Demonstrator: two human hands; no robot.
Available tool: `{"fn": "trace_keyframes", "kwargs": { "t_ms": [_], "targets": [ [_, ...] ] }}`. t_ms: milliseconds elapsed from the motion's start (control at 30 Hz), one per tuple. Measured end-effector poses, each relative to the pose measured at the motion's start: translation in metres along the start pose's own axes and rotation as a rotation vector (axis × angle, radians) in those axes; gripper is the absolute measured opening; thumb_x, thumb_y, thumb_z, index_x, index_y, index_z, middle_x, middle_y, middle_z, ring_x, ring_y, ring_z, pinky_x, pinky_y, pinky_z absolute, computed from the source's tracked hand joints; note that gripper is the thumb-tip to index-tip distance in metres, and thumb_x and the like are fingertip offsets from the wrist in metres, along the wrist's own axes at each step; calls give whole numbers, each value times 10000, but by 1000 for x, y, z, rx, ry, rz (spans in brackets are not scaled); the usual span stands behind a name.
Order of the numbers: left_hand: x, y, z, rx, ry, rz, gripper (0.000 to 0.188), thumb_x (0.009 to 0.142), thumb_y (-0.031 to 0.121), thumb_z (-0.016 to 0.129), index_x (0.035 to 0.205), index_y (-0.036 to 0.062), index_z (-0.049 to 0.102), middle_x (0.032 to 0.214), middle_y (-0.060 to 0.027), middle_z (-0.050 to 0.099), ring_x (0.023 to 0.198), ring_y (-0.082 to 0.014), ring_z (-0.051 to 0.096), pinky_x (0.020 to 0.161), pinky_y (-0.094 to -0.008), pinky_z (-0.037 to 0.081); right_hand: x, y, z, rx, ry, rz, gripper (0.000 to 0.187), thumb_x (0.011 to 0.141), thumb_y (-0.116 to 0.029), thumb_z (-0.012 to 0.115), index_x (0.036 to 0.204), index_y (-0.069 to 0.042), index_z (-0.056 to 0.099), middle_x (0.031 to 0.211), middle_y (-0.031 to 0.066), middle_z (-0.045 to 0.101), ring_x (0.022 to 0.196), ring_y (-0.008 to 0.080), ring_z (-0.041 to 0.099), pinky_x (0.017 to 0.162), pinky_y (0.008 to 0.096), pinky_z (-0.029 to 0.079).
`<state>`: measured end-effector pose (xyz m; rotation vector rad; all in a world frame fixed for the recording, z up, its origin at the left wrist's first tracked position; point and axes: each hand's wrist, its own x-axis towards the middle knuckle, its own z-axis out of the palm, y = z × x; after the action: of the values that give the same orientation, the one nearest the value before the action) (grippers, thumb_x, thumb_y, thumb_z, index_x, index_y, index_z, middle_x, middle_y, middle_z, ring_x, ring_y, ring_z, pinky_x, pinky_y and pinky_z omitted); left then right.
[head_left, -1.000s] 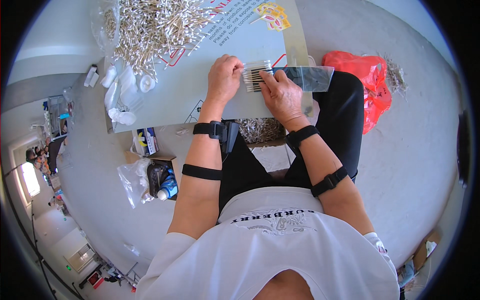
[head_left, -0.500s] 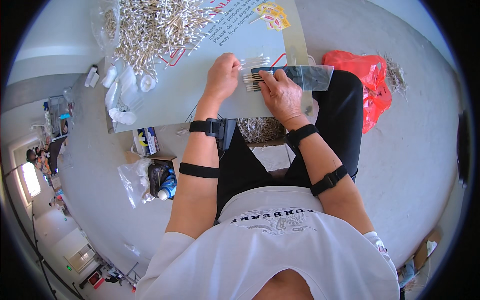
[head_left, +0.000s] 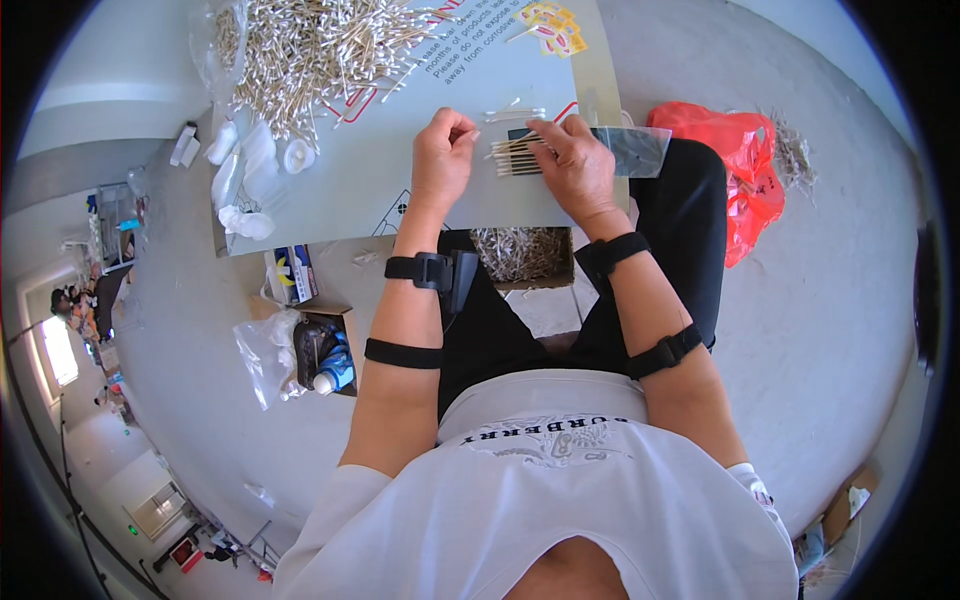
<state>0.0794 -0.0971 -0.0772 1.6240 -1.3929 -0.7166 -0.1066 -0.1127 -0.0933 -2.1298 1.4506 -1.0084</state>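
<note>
Wooden-stick cotton swabs (head_left: pixel 516 162) lie side by side in a row on a dark strip of a clear plastic bag (head_left: pixel 635 150) at the table's near right. Over the row's right end is my right hand (head_left: pixel 582 168), its thumb and forefinger closed round a slanting cotton swab. Just left of the row, my left hand (head_left: pixel 442 165) has its fingers curled and thumb and forefinger pinched; whatever is between them is too small to make out. A few loose white-stick swabs (head_left: pixel 515 111) lie beyond, between the two hands.
A large heap of cotton swabs (head_left: pixel 320 60) covers the table's far left, beside white plastic pieces (head_left: pixel 260 165). Yellow labels (head_left: pixel 555 28) lie at the far right. Below the table edge stands a box of swabs (head_left: pixel 520 255). A red plastic bag (head_left: pixel 735 160) sits on the right.
My right hand has shifted slightly right and its fingers have lifted, so more of the swab row shows. The left hand's thumb and forefinger now stand out from the curled fingers.
</note>
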Motion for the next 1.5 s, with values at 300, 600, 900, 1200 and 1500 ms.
{"fn": "trace_keyframes", "kwargs": {
  "t_ms": [300, 600, 900, 1200, 1500],
  "targets": [
    [-56, 25, -13, -18, -475, -14, 62, 812, 33, 663, 831, -13, 624, 716, -71, 624, 656, -133, 563, 642, -276, 469, 1, 28, -5, 350, 234, 295, 131, 809, -83, 666, 931, -42, 688, 773, 113, 612, 664, 249, 607, 628, 340, 480],
    [-19, -25, -29, 210, 109, -10, 72, 812, 66, 663, 809, 10, 616, 720, -115, 608, 649, -235, 586, 620, -339, 473, -5, 15, -7, 248, 141, 238, 87, 819, -91, 663, 901, -65, 675, 812, 104, 629, 704, 290, 627, 637, 365, 489],
    [71, -53, -48, 712, 392, -162, 122, 786, 144, 710, 844, 72, 630, 956, -98, 627, 932, -315, 600, 778, -465, 475, -6, 15, -5, 169, 97, 218, 86, 825, -107, 654, 905, -88, 679, 851, 84, 638, 732, 309, 635, 646, 385, 500],
    [57, -33, 2, 549, 130, 203, 117, 739, 82, 700, 762, 137, 600, 829, -67, 545, 857, -308, 562, 713, -427, 481, -7, 12, -4, 228, 144, 254, 96, 828, -95, 646, 919, -85, 674, 853, 95, 635, 743, 314, 635, 660, 374, 502],
    [18, 0, 22, 467, 23, 431, 147, 692, -6, 694, 779, 83, 616, 832, -61, 543, 862, -292, 545, 738, -409, 475, -2, 14, -5, 408, 204, 254, 133, 808, 14, 627, 937, -3, 657, 825, 138, 603, 681, 270, 599, 643, 334, 486]
  ]
}}
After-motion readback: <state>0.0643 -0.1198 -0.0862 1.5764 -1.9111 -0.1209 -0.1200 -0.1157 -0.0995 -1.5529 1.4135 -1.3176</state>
